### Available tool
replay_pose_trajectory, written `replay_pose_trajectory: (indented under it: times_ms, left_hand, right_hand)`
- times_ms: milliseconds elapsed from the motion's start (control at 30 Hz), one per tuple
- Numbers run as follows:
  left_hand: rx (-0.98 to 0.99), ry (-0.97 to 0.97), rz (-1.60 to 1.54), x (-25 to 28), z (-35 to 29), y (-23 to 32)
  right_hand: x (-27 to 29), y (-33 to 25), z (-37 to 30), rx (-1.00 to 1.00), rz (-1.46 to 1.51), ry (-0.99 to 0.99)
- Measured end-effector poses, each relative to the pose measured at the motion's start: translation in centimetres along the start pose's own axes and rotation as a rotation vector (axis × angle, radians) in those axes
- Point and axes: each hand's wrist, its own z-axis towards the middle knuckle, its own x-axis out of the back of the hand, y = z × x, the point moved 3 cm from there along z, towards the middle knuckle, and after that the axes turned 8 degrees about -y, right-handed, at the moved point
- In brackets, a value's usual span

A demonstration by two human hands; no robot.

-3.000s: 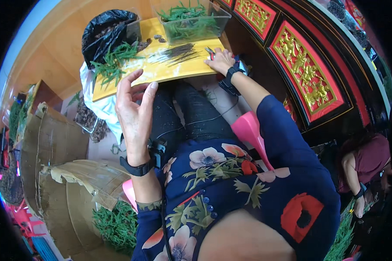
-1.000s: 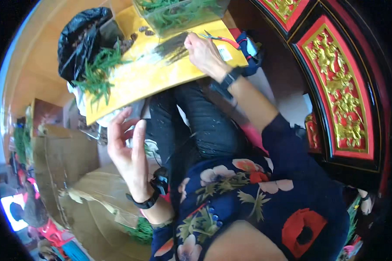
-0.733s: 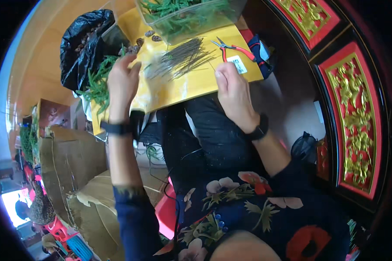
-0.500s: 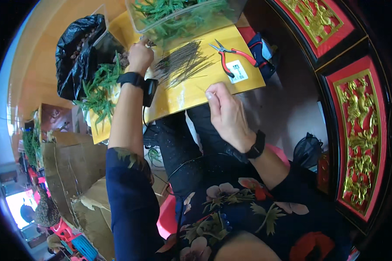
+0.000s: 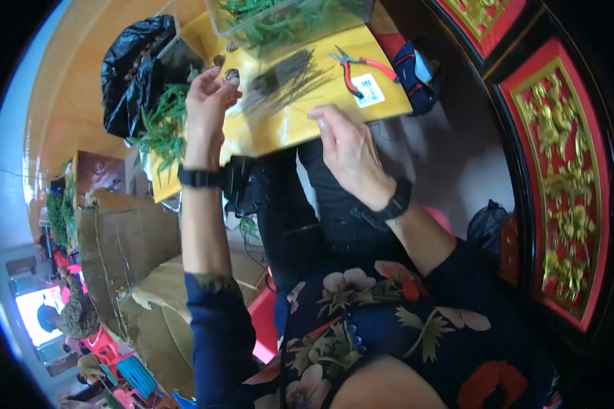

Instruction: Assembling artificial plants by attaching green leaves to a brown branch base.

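Note:
Between the fingertips of my left hand (image 5: 206,109) is a small brown pine cone (image 5: 232,73), held above the left part of a yellow board (image 5: 280,140). My right hand (image 5: 348,146) hovers over the board's front edge, thumb and fingers pinched together; anything thin between them is too blurred to make out. A loose bundle of thin dark wire stems (image 5: 283,78) lies on the board between the hands. Farther right rest pliers with red and black handles (image 5: 351,71), partly over a white label (image 5: 370,92).
At the back of the board stands a clear plastic bin (image 5: 252,31) of green artificial sprigs. To the left are more green sprigs (image 5: 160,129) and a black plastic bag (image 5: 126,82) with small brown pieces. Cardboard (image 5: 123,238) stands at the lower left, a carved gold-and-red panel (image 5: 559,184) at the right.
My left hand has lifted off the far left of the board and come back toward me with a pine cone. The right hand has shifted slightly up and stays pinched.

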Motion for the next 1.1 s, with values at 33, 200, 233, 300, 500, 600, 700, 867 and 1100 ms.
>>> replay_pose_trajectory:
  times_ms: [33,200,233,300,500,600,700,867,1100]
  left_hand:
    - [-0.015,-0.057,-0.012,-0.1,-2.8,1.1]
    - [-0.127,-0.01,-0.123,-1.6,-14.4,4.1]
    - [-0.162,0.024,-0.158,-1.5,-16.5,4.7]
    - [-0.204,0.062,-0.195,-1.5,-20.0,5.1]
    - [-0.389,0.068,-0.27,-2.4,-25.1,6.4]
    - [-0.464,0.059,-0.246,-3.0,-26.5,7.7]
    - [-0.506,0.068,-0.21,-3.6,-26.8,8.6]
    - [-0.44,0.012,-0.259,-4.3,-27.0,8.1]
    - [-0.441,0.028,-0.288,-4.6,-26.6,7.9]
  right_hand:
    - [-0.2,-0.2,-0.2,0.014,0.007,0.032]
    - [0.4,-4.4,-0.8,0.212,0.164,0.013]
    - [0.9,-6.4,-1.6,0.241,0.185,0.017]
    - [1.6,-9.7,-3.4,0.302,0.219,0.039]
    - [2.9,-12.9,-8.8,0.414,0.183,0.013]
    - [4.0,-14.1,-9.0,0.557,0.04,0.056]
    - [5.3,-14.5,-8.6,0.616,-0.032,0.164]
    - [5.0,-14.0,-8.5,0.594,0.022,0.135]
    - [5.0,-14.2,-8.4,0.631,0.041,0.125]
